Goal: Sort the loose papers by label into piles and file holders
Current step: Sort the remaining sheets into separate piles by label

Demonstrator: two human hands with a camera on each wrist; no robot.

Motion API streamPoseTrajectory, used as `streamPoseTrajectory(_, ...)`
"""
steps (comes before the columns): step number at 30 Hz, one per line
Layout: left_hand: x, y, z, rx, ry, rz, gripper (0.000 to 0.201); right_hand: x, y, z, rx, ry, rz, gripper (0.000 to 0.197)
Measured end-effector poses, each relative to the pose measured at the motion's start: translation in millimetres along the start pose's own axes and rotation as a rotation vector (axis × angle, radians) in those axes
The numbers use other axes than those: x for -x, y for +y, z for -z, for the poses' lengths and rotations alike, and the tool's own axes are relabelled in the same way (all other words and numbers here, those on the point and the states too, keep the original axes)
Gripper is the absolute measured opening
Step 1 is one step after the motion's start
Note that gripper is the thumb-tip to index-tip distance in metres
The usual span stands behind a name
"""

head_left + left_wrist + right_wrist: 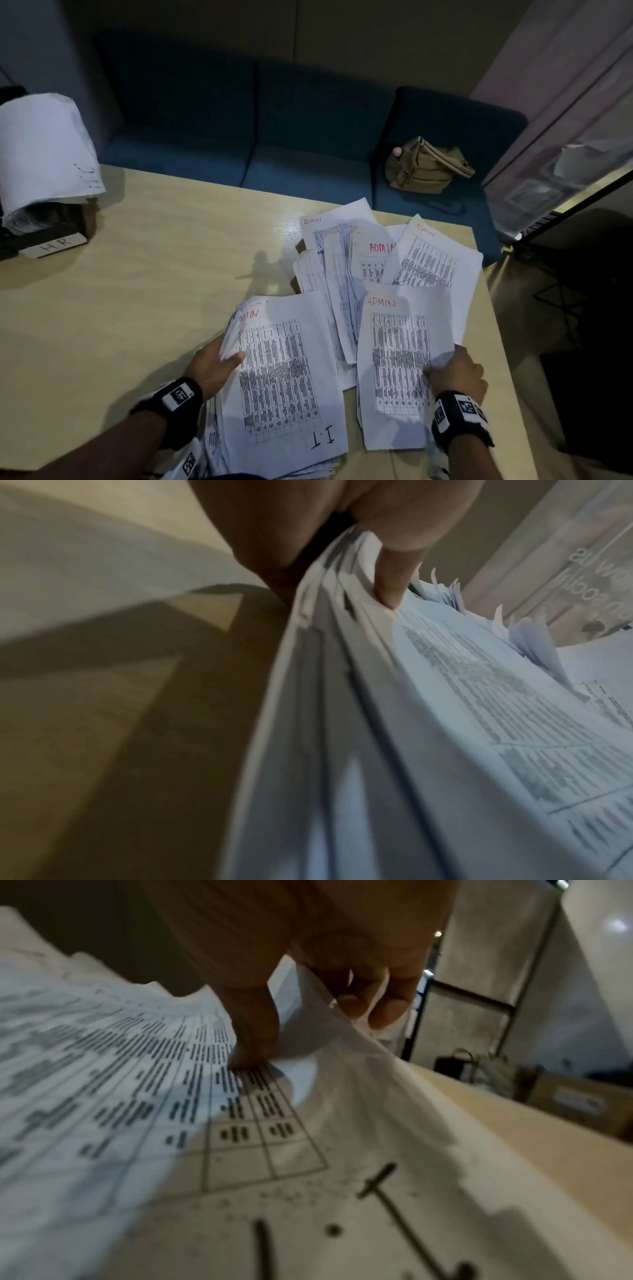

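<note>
Seen from the head view, the right hand pinches the right edge of a loose white printed sheet marked ADMIN in red, whose long axis runs away from the person toward the fanned pile of white ADMIN sheets just beyond; the left hand grips the left edge of the thick white paper stack on the pale wooden table. Far left stands a black file holder labelled HR, partly cut off.

From the left wrist, fingers dig between stacked sheets; print is blurred.

From the right wrist, the thumb presses a table-printed sheet against fingers underneath; handwritten letters nearby look like "I.T".
</note>
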State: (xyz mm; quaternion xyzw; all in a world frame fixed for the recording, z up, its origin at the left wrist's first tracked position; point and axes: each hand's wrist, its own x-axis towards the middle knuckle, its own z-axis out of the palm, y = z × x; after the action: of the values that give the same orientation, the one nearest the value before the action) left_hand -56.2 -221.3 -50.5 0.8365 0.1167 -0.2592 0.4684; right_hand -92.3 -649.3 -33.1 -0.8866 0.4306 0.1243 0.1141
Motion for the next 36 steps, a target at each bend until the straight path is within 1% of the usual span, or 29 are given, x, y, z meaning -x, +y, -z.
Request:
streamPoseTrajectory(2,0.2,-2.5,0.2,0.000,0.011,-0.001,0.053,5.6,0.8,-2.5,-0.002,0.031,0.065,0.055)
streamPoseTrajectory(6,3.2,-4.8,-0.1,0.004,0.034,-0.006,0.051,14.5,0.1,-2.9,-0.249,0.056,0.157,0.022)
streamPoseTrajectory(7,3.8,-4.6,-0.4,0.006,0.037,-0.003,0.050,19.0,-0.8,2.3,-0.289,0.088,0.181,0.014)
streamPoseTrajectory(9,4.3,-3.0,-1.0,0.013,0.038,0.008,0.047,27.3,-3.5,19.5,-0.431,0.178,0.251,0.004)
streamPoseTrajectory(10,3.9,-1.2,-1.0,0.032,0.045,0.014,0.045,30.5,-5.5,31.8,-0.532,0.206,0.278,0.003)
streamPoseTrajectory(11,3.3,0.7,-1.0,0.068,0.056,0.032,0.042,32.2,-7.6,44.3,-0.622,0.233,0.303,0.009)
streamPoseTrajectory(14,-0.3,11.2,-2.5,0.207,0.098,0.100,0.039,29.6,-15.7,72.2,-0.762,0.257,0.372,0.033)
streamPoseTrajectory(15,-1.2,15.4,-3.4,0.234,0.103,0.111,0.038,29.9,-19.7,74.5,-0.787,0.243,0.377,0.037)
streamPoseTrajectory(17,-3.0,25.0,-6.3,0.267,0.101,0.090,0.034,34.8,-34.1,68.9,-0.773,0.193,0.404,0.042)
streamPoseTrajectory(18,-3.3,29.4,-7.3,0.283,0.093,0.078,0.030,39.7,-43.5,60.5,-0.741,0.136,0.427,0.044)
streamPoseTrajectory(19,-3.6,32.7,-8.3,0.302,0.078,0.076,0.024,46.5,-54.2,50.3,-0.701,0.049,0.441,0.044)
streamPoseTrajectory(20,-3.6,34.4,-8.8,0.320,0.058,0.079,0.019,53.1,-64.3,38.3,-0.675,-0.059,0.441,0.040)
streamPoseTrajectory(21,-3.6,35.2,-9.8,0.338,0.039,0.075,0.014,60.5,-73.9,25.3,-0.665,-0.161,0.435,0.028)
streamPoseTrajectory(22,-4.6,34.3,-11.0,0.357,0.027,0.074,0.010,67.0,-81.9,11.9,-0.642,-0.235,0.448,0.016)
streamPoseTrajectory(23,-5.6,32.6,-11.6,0.374,0.022,0.068,0.011,72.9,-88.5,0.0,-0.615,-0.280,0.482,0.010)
streamPoseTrajectory(24,-5.1,32.5,-10.9,0.388,0.022,0.055,0.020,78.3,-92.9,-11.0,-0.595,-0.304,0.519,0.010)
streamPoseTrajectory(25,-4.3,32.2,-9.3,0.417,0.020,0.029,0.034,84.4,-96.5,-20.2,-0.581,-0.319,0.537,0.011)
streamPoseTrajectory(27,-2.0,36.9,-4.9,0.476,0.001,-0.094,0.072,94.0,-102.3,-32.2,-0.552,-0.357,0.539,0.018)
streamPoseTrajectory(28,-0.2,41.2,-2.4,0.454,-0.006,-0.160,0.085,97.5,-104.9,-35.9,-0.532,-0.384,0.542,0.022)
streamPoseTrajectory(29,0.8,44.6,-0.3,0.415,-0.017,-0.202,0.091,99.8,-107.8,-39.1,-0.513,-0.413,0.551,0.026)
streamPoseTrajectory(30,0.2,46.6,2.0,0.353,-0.021,-0.207,0.087,101.7,-111.4,-39.7,-0.498,-0.437,0.567,0.032)
streamPoseTrajectory(31,-1.5,48.2,3.9,0.293,-0.015,-0.220,0.079,101.6,-115.2,-39.4,-0.503,-0.447,0.582,0.041)
streamPoseTrajectory(32,-4.6,47.0,5.2,0.244,0.004,-0.228,0.076,99.9,-119.7,-38.2,-0.520,-0.444,0.592,0.052)
streamPoseTrajectory(34,-10.7,47.1,5.6,0.172,0.054,-0.280,0.090,95.5,-132.4,-31.7,-0.575,-0.424,0.579,0.069)
streamPoseTrajectory(36,-13.0,51.6,4.4,0.162,0.080,-0.267,0.100,94.6,-148.5,-25.8,-0.600,-0.438,0.550,0.077)
